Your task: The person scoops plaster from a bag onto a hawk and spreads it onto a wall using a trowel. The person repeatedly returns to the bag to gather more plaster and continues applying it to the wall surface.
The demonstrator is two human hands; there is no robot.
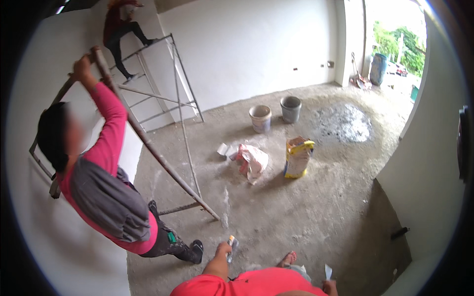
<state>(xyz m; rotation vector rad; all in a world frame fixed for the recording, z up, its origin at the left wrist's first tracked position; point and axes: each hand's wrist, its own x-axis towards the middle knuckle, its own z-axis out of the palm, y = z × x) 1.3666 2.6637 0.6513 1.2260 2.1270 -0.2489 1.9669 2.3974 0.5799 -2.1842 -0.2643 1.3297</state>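
My left hand [223, 249] is closed round a flat-bladed hand tool [235, 244] with a grey blade and a yellow-orange handle end; its exact kind is hard to make out. It hangs over the concrete floor to the left of my bare foot [289, 258]. At the lower edge, my right hand [330, 287] grips a putty knife [328, 271], its pale blade pointing upward. Both tools stay apart from the walls and the floor things.
At left, a person in pink [113, 197] grips a metal scaffold [163, 160]; another person [121, 37] stands high on a farther one. Ahead lie two buckets [260, 118], a crumpled sack [253, 163], an upright yellow-white bag [298, 159] and a wet patch [345, 122].
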